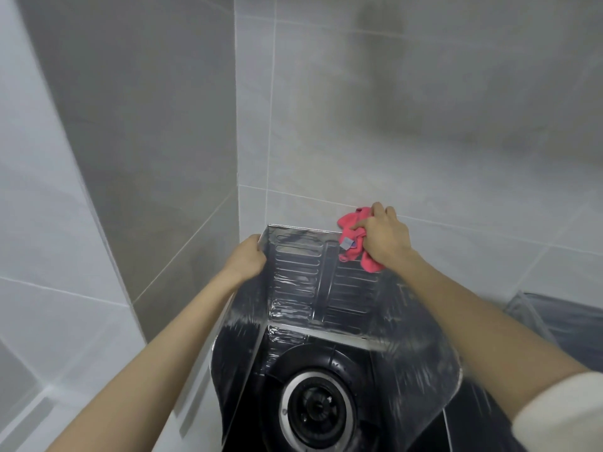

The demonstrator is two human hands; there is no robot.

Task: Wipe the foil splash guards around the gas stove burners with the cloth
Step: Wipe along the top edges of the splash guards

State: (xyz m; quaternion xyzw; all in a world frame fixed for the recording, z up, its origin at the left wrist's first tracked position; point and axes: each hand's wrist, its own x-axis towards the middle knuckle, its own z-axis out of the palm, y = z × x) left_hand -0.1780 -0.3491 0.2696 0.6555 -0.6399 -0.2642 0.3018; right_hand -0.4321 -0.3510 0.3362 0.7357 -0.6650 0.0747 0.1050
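A silver foil splash guard (303,275) with ribbed panels stands around a gas burner (318,407) on a black stove top. My left hand (246,257) grips the guard's upper left corner. My right hand (383,236) holds a bunched pink cloth (350,238) against the guard's upper right edge, near the wall. The cloth has a small grey label. The guard's right panel is partly hidden by my right forearm.
Grey tiled walls (326,125) meet in a corner right behind the guard. A second foil guard (561,324) shows at the right edge. A white sleeve (561,415) covers my right upper arm.
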